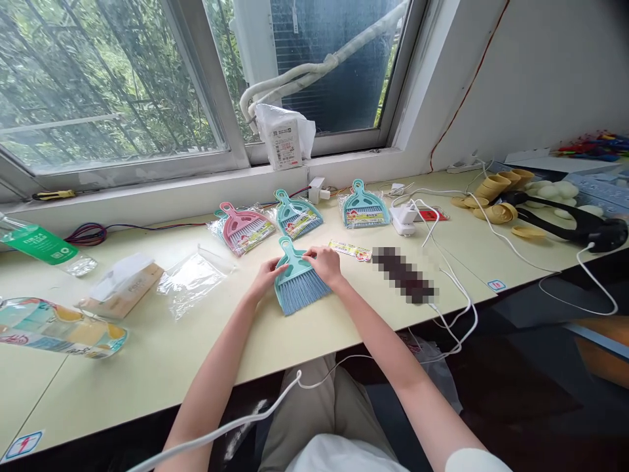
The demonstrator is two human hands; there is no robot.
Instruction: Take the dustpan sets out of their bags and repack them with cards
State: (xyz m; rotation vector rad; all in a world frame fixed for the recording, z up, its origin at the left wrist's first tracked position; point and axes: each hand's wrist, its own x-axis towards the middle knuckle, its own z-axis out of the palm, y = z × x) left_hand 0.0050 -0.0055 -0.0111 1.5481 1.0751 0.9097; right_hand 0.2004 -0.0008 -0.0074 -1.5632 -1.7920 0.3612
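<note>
A teal mini dustpan and brush set [305, 292] lies on the table in front of me, its blue-grey bristles toward me and the handle pointing away. At its left edge, my left hand [265, 276] grips the rim with the thumb on top. My right hand [324, 263] is closed on the upper right side, fingertips near the handle's base. Just behind lie a packaged pink dustpan set [244, 229] and two packaged teal ones, a nearer dustpan set [298, 216] and a right-hand dustpan set [364, 208]. A printed label strip [350, 250] rests right of my right hand.
Left of my hands are a clear plastic bag [194, 278], a tissue pack [122, 285] and two bottles, a green-labelled bottle [46, 246] and a larger bottle [63, 328]. To the right are a white charger [403, 219], loose white cables and a black headband-like device [584, 226].
</note>
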